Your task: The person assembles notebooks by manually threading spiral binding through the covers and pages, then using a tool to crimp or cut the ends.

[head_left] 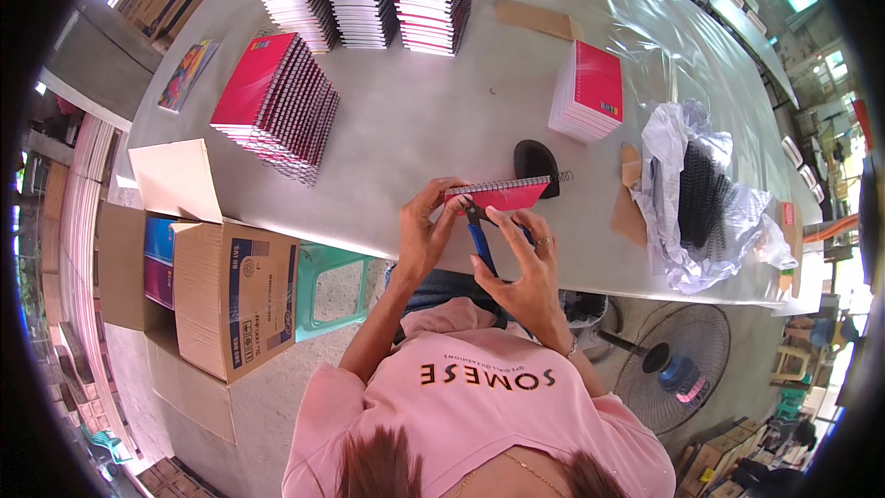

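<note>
In my left hand [424,232] is the left end of a red notebook [512,195], its spiral binding upward. The fingers close on its corner. My right hand [525,269] grips blue-handled pliers [478,242], whose jaws are at the binding close to my left fingertips. What exactly the jaws touch is too small to tell. From the notebook's right end a loose length of wire coil [565,177] sticks out. Behind the notebook lies a black rounded object [533,157] on the table, partly hidden by it.
A stack of red spiral notebooks [277,101] stands left, with tall stacks [355,0] behind it. Right are a smaller red stack [588,92] and black coils [701,194] in a plastic bag [659,231]. An open carton [235,295], green stool [318,323] and fan [673,364] flank me.
</note>
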Motion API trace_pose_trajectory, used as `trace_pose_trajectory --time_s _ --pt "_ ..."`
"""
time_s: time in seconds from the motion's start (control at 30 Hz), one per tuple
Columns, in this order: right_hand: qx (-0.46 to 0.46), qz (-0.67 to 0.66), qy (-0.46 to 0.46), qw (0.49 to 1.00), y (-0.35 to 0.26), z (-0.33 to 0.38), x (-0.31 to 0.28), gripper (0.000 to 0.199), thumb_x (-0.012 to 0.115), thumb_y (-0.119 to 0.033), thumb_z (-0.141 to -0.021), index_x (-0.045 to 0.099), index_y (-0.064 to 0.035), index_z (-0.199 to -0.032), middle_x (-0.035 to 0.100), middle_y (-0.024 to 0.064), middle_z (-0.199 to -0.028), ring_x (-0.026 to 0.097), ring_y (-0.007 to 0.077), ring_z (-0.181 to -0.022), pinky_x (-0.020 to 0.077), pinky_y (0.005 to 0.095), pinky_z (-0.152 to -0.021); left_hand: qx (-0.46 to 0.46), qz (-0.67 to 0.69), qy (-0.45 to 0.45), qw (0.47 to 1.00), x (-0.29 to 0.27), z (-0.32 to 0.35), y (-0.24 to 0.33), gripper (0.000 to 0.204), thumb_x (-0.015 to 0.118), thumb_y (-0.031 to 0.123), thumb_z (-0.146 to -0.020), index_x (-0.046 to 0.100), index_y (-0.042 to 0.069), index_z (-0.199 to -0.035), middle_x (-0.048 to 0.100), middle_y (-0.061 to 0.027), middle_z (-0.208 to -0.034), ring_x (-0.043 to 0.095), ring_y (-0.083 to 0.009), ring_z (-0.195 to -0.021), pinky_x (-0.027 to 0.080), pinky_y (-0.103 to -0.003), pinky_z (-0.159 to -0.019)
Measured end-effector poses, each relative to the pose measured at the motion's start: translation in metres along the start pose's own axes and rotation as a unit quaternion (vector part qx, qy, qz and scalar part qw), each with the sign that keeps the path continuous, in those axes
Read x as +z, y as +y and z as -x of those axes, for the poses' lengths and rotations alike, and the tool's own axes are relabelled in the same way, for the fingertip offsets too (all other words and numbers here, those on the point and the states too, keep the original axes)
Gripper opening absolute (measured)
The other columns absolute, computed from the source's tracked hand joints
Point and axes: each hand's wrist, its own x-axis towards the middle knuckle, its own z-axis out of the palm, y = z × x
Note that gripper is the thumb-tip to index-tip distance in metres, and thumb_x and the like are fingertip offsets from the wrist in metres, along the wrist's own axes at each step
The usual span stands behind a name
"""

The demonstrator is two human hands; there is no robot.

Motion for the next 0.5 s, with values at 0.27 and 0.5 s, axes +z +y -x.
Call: trace_pose_trajectory --time_s 0.27,0.5 --pt "0.000 -0.003 -0.009 1.000 -0.002 0.000 0.000 0.068 0.081 -0.021 -0.071 0.058 -0.0150 -0.135 0.055 0.0116 -0.118 0.056 0.0275 -0.108 0.0411 0.0430 -0.091 -0.003 0.002 0.006 1.000 0.002 0.000 0.006 0.022 0.064 0.006 -0.093 0.065 -0.001 -0.115 0.071 -0.0100 -0.104 0.068 -0.0145 -0.096 0.053 -0.028 -0.085" --pt "-0.011 -0.003 -0.007 1.000 -0.003 -0.001 0.002 0.066 0.080 -0.020 -0.072 0.059 -0.0140 -0.134 0.057 0.0113 -0.116 0.057 0.0282 -0.105 0.0432 0.0424 -0.090 0.008 0.001 0.023 1.000 0.001 0.005 -0.002 0.020 0.063 0.005 -0.094 0.067 -0.001 -0.113 0.073 -0.0101 -0.099 0.070 -0.0142 -0.090 0.054 -0.028 -0.082"
